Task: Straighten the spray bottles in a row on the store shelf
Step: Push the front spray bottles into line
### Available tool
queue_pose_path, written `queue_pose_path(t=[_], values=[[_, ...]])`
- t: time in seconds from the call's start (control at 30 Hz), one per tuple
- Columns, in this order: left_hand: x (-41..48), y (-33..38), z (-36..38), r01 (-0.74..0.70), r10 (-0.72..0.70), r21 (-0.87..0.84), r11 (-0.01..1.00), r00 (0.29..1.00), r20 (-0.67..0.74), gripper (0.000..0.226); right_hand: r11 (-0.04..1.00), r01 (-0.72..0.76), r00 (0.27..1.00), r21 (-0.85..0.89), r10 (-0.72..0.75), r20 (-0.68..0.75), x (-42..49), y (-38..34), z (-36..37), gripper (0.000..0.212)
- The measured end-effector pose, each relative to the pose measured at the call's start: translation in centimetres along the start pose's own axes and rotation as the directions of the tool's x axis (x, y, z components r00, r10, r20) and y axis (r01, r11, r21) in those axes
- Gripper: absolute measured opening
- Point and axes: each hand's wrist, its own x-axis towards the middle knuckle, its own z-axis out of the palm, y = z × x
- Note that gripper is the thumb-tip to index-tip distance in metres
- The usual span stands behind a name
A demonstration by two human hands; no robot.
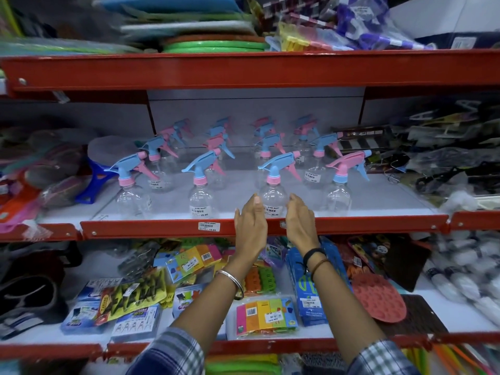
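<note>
Spray bottle in hand [273, 197]: clear, blue trigger head and pink collar, centre of the frame, at the front edge of the middle shelf [378, 201].
Left hand [250, 226]: open, fingers loosely cupped against the bottle's left side, not clenched.
Right hand [300, 221]: the same on the right side (likely to turn it square).
Other bottles [200, 196]: four columns running back, nozzles facing right.
Shelf: white board, red metal lip.
Surroundings: crowded shop shelving, packaged goods below, blurred stock above.
</note>
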Motion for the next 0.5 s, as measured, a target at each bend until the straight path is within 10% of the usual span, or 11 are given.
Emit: queue_pose_path(t=[0.17, 0.3, 0.5], values=[[-1.6, -1.0, -3.1, -0.150, 0.120, -0.059, 0.987, 0.930, -0.347, 0.042, 0.903, 0.407, 0.873, 0.136, -0.341, -0.347, -2.3, -0.4, 1.7, 0.022], [-0.7, -2.5, -7.2, -0.090, 0.054, -0.049, 0.995, 0.865, -0.499, 0.046, 0.879, 0.411, 0.911, 0.242, -0.407, -0.070, -2.9, -2.7, 5.2, 0.031], [0.9, -4.5, -10.6, 0.081, -0.084, -0.025, 0.996, 0.918, -0.388, 0.052, 0.994, 0.103, 0.927, 0.039, -0.110, 0.358, -2.0, -4.6, 11.1, 0.059]])
